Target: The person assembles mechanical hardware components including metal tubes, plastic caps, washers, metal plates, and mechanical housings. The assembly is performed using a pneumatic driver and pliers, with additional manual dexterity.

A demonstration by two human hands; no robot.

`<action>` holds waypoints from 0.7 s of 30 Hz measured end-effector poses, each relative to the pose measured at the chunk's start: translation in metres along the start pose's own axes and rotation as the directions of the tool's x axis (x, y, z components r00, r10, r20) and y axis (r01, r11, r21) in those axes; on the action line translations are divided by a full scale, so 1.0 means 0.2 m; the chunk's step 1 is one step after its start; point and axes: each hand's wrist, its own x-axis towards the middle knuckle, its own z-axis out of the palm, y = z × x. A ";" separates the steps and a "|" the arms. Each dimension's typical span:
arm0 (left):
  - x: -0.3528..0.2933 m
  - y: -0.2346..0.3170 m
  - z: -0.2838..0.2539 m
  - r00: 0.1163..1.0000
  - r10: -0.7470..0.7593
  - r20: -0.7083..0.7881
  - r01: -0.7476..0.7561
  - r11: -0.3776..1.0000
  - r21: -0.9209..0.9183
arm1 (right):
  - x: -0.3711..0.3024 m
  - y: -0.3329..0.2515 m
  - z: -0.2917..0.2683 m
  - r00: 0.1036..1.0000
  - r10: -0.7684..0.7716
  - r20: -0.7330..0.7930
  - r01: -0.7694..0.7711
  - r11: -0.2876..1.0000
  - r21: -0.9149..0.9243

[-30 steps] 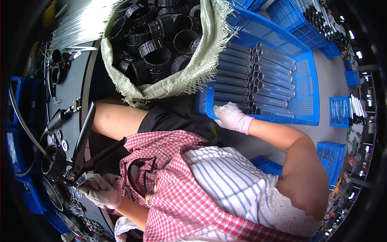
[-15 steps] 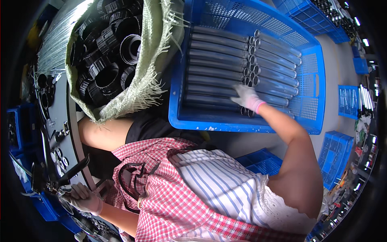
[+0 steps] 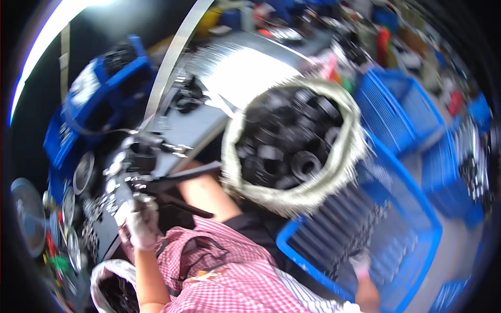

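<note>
At near right, still reaching over the tubes [image 3: 334,224] in the blue crate [image 3: 434,224] with the right hand [image 3: 360,263] after turning leftward, so well apart from the left hand [image 3: 142,224] beside black tool handles [image 3: 193,171], with all fingers' grip too blurred to tell.

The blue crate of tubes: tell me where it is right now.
In the head view, the blue crate is at the lower right, just below and right of the woven sack, with the right hand over its tubes.
</note>
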 end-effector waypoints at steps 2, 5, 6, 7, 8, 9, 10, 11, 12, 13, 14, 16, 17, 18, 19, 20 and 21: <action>-0.08 0.04 -0.02 0.982 -0.032 0.187 0.014 0.995 0.096 | 0.02 -0.30 -0.37 0.608 -0.257 -0.751 0.375 0.927 -0.014; -0.17 0.12 -0.02 0.933 0.072 0.353 -0.150 0.968 0.201 | 0.03 -0.98 -1.06 0.133 0.053 -0.990 0.692 0.710 0.131; -0.21 0.13 -0.04 0.937 0.080 0.340 -0.159 0.965 0.209 | 0.04 -1.14 -1.26 0.284 0.023 -0.959 0.835 0.486 0.259; -0.22 0.13 0.00 0.928 0.073 0.364 -0.164 0.960 0.225 | -0.04 -1.45 -1.30 0.062 0.028 -0.998 0.966 0.250 0.067; -0.20 0.13 -0.06 0.919 0.080 0.387 -0.177 0.959 0.221 | 0.06 -1.45 -1.55 0.040 -0.101 -0.994 0.995 0.094 0.031; -0.20 0.12 -0.09 0.901 0.109 0.420 -0.210 0.957 0.202 | 0.15 -1.62 -1.65 -0.121 -0.278 -0.953 0.978 0.130 -0.162; -0.21 0.12 -0.11 0.902 0.110 0.418 -0.210 0.957 0.200 | 0.27 -1.83 -1.73 -0.074 -0.168 -0.983 0.995 0.049 -0.084; -0.22 0.11 -0.08 0.896 0.107 0.431 -0.216 0.953 0.212 | 0.28 -2.13 -1.61 0.003 -0.137 -0.991 0.999 0.037 -0.002; -0.23 0.12 -0.09 0.895 0.107 0.432 -0.212 0.956 0.202 | 0.40 -2.36 -1.63 0.337 -0.231 -0.913 0.820 -0.405 0.405; -0.24 0.11 -0.09 0.897 0.105 0.430 -0.214 0.953 0.214 | 0.29 -2.74 -1.31 0.552 -0.110 -0.827 0.766 -0.327 0.554; -0.23 0.09 -0.14 0.896 0.113 0.429 -0.230 0.946 0.229 | 0.39 -2.89 -1.25 0.566 -0.185 -0.804 0.714 -0.379 0.589; -0.23 0.06 -0.22 0.895 0.153 0.419 -0.287 0.917 0.279 | 0.45 -3.21 -1.02 0.616 -0.272 -0.740 0.627 -0.400 0.669; -0.22 0.08 -0.24 0.888 0.138 0.438 -0.303 0.893 0.334 | 0.50 -3.31 -0.97 0.642 -0.265 -0.719 0.600 -0.410 0.687; -0.22 0.10 -0.27 0.881 0.150 0.448 -0.343 0.855 0.388 | 0.60 -3.41 -0.90 0.636 -0.288 -0.716 0.593 -0.411 0.692; -0.20 0.11 -0.30 0.868 0.159 0.470 -0.381 0.820 0.426 | 0.66 -3.49 -0.87 0.616 -0.309 -0.724 0.601 -0.410 0.686; -0.18 0.11 -0.33 0.859 0.160 0.487 -0.385 0.827 0.408 | 0.69 -3.55 -0.92 0.625 -0.350 -0.698 0.582 -0.387 0.715; -0.16 0.10 -0.36 0.840 0.229 0.491 -0.462 0.776 0.429 | 0.78 -3.59 -0.94 0.643 -0.389 -0.660 0.552 -0.363 0.751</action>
